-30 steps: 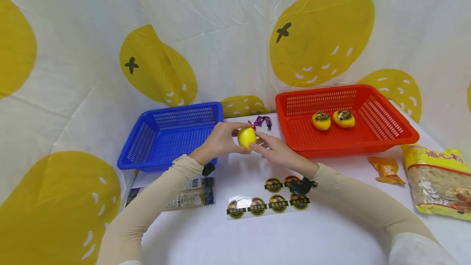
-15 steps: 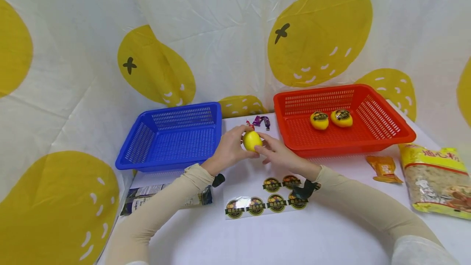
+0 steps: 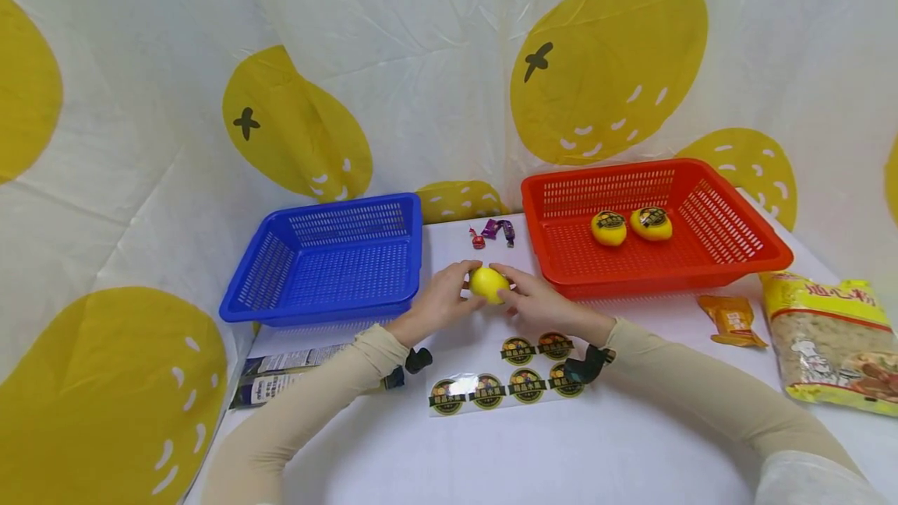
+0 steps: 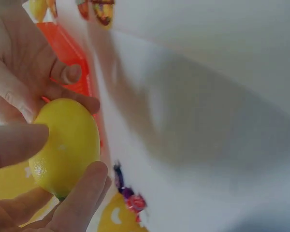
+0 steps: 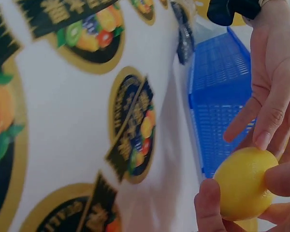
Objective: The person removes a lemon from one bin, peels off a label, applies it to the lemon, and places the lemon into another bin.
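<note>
A yellow lemon [image 3: 489, 285] is held between both hands, above the white table in front of the two baskets. My left hand [image 3: 443, 298] grips its left end with thumb and fingers; my right hand [image 3: 543, 304] pinches the right side. Both wrist views show bare peel on the lemon [image 4: 67, 145], with fingertips around it. Below the hands lies a clear sheet of round fruit stickers [image 3: 528, 385], dark with gold rims. In the red basket [image 3: 652, 287] sit two lemons [image 3: 609, 229], each bearing one such sticker.
A blue basket [image 3: 319, 310] stands at the left. Small wrapped candies [image 3: 492, 229] lie behind the hands. Dark-ended packets [image 3: 281, 376] lie partly under the left forearm. An orange packet [image 3: 733, 321] and a yellow-topped bag of pasta [image 3: 831, 345] lie at the right.
Both hands have brought the lemon right and nearer, and it has turned from upright to more sideways. The red candy behind it has come into full view.
</note>
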Demonstrator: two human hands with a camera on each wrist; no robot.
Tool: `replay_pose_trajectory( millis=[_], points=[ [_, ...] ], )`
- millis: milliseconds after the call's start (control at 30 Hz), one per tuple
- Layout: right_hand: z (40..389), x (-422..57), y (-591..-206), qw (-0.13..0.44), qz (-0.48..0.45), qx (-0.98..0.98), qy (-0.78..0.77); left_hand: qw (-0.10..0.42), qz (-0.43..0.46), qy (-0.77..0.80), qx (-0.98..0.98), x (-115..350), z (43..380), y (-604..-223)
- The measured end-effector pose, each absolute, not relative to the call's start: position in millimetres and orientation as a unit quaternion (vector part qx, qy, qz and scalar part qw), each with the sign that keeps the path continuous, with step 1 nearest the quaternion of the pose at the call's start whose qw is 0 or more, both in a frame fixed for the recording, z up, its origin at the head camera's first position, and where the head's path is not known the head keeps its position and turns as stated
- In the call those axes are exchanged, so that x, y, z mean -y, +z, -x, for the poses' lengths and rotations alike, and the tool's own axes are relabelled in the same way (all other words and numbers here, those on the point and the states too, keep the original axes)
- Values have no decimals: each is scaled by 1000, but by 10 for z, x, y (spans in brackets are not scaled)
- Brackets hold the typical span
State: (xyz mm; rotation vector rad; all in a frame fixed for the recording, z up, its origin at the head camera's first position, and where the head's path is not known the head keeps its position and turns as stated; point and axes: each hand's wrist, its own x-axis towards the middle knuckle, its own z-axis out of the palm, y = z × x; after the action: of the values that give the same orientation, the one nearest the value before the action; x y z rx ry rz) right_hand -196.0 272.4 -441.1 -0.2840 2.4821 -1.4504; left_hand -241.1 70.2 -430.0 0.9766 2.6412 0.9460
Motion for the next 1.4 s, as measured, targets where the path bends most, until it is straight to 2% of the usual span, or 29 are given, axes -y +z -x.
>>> replay_pose_trajectory(
  millis=[367,667,833,1100,1400],
  points=[
    [2049,-2695,-4535,106,131,-912,-373,98,-300,334,-888,-695,2439,-4528],
    [2116,-2672,-4579,91,136,-931,-325,62,-310,311,-896,-662,2468,-4654],
    [2127,-2664,-4536,90,140,-935,-312,48,-312,294,-902,-671,2478,-4658],
    [2145,-2646,-4539,85,152,-937,-303,59,-293,278,-913,-670,2477,-4613],
    [2141,-2666,-4509,80,159,-936,-303,43,-312,279,-907,-670,2482,-4603]
  ],
)
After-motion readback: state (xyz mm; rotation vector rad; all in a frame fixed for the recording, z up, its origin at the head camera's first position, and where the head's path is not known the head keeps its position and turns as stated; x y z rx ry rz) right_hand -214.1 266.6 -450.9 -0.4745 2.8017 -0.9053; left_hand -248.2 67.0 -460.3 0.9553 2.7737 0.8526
